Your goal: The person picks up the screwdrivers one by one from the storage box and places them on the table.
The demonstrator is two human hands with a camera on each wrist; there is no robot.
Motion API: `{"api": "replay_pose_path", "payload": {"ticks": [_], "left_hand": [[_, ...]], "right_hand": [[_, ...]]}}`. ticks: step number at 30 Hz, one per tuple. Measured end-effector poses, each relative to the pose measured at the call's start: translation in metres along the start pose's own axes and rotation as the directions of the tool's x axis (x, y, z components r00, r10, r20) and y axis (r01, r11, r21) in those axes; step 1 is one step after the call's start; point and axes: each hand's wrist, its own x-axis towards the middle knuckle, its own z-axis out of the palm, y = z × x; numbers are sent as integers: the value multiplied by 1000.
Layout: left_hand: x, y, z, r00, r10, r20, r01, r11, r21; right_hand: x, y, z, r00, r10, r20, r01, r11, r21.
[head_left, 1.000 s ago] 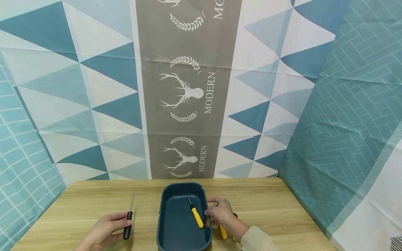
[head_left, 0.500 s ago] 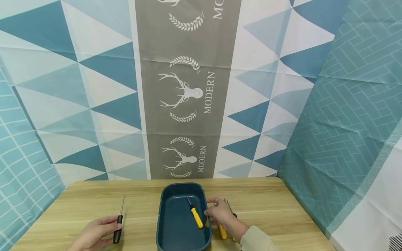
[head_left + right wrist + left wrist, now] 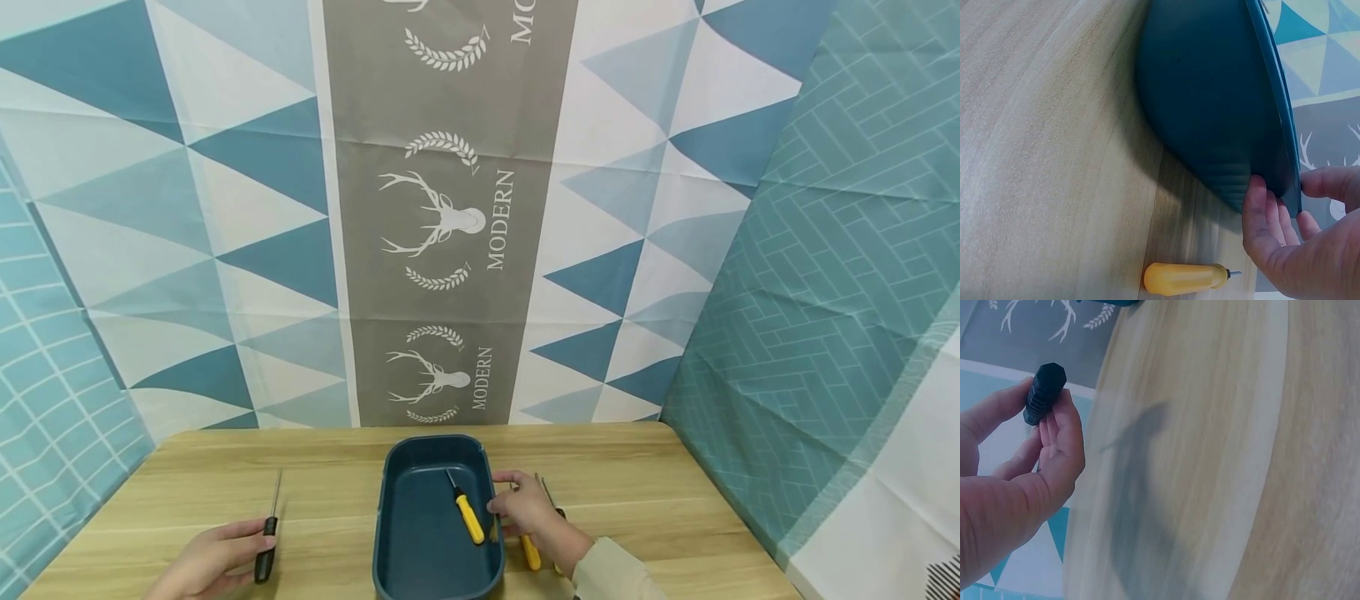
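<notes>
My left hand (image 3: 213, 557) pinches a black-handled screwdriver (image 3: 266, 550) between thumb and fingers, its metal shaft pointing toward the back wall. In the left wrist view the black handle (image 3: 1046, 392) is seen end-on, above the tabletop and its shadow. My right hand (image 3: 527, 507) grips the right rim of a dark blue tray (image 3: 378, 533), thumb at the inner side and fingers against the outer wall (image 3: 1222, 125). Inside the tray lies a yellow-handled screwdriver (image 3: 469, 518) with a thin shaft. Another yellow-handled screwdriver (image 3: 1185, 279) lies on the table beside the tray, partly hidden by my right hand in the head view.
A further tool (image 3: 551, 493) with a metal shaft lies right of the tray, partly behind my right wrist. The wooden table (image 3: 637, 483) ends at a patterned cloth wall (image 3: 435, 250), with more cloth on both sides.
My left hand has moved left, away from the tray, carrying the black-handled screwdriver. The right hand stays on the tray rim, and the tray has not visibly moved.
</notes>
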Motion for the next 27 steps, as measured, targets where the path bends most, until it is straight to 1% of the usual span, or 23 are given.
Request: {"api": "replay_pose_path", "payload": {"ticks": [6,9,14,17,19,24,27], "left_hand": [[-2,-5,-3,994,-57,-95,57,998,-3],[-2,-8,-6,991,-68,-117,71,997,23],[-3,-14,-13,990,-69,-120,77,995,67],[-4,-17,-17,988,-80,-129,89,994,69],[-4,-18,-19,986,-96,-133,104,993,51],[-6,-22,-25,981,-134,-141,140,989,38],[-6,-24,-29,979,-143,-146,155,985,74]], "right_hand": [[1,1,0,1000,8,0,-8,1000,1],[2,2,1,1000,15,0,-15,1000,1],[2,4,1,1000,16,3,-16,1000,2],[1,4,1,1000,14,3,-14,1000,2],[1,5,2,1000,13,3,-13,1000,2],[1,5,2,1000,15,2,-15,1000,0],[1,5,3,1000,16,4,-16,1000,-1]]}}
